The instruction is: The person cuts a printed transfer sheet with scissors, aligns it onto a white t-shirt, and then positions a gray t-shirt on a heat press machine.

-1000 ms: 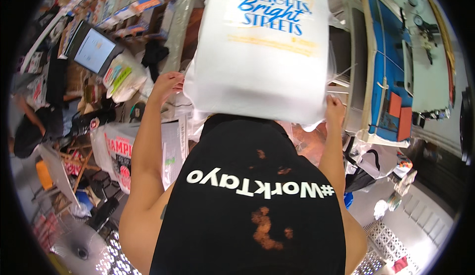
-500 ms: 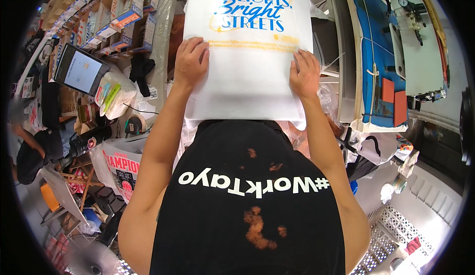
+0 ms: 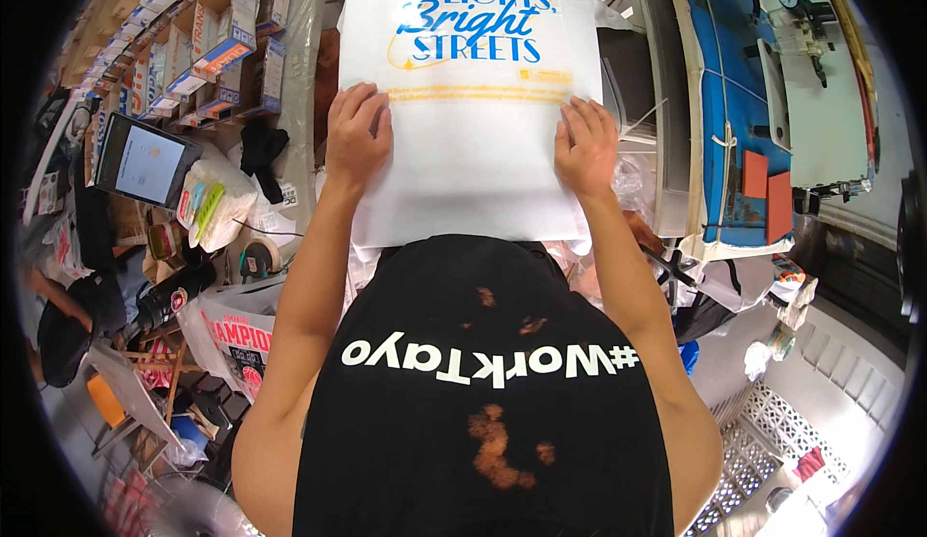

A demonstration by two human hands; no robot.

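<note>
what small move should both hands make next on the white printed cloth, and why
Probably slide both hands gently toward the body, smoothing the white cloth: the left hand and right hand lie near its opposite edges, about level, close to the yellow print, and its lower corners look loose.

Your white cloth [image 3: 463,165] carries blue lettering [image 3: 473,21] with yellow-orange accents and small print [image 3: 478,95], while you wear a black shirt [image 3: 415,431] with white letters [image 3: 492,367] and rusty-brown blotches [image 3: 491,452]. On your right, a blue panel [image 3: 748,102] bears brick-red rectangles [image 3: 779,207]; on your left, white boxes [image 3: 224,33] show blue and orange markings.
</note>
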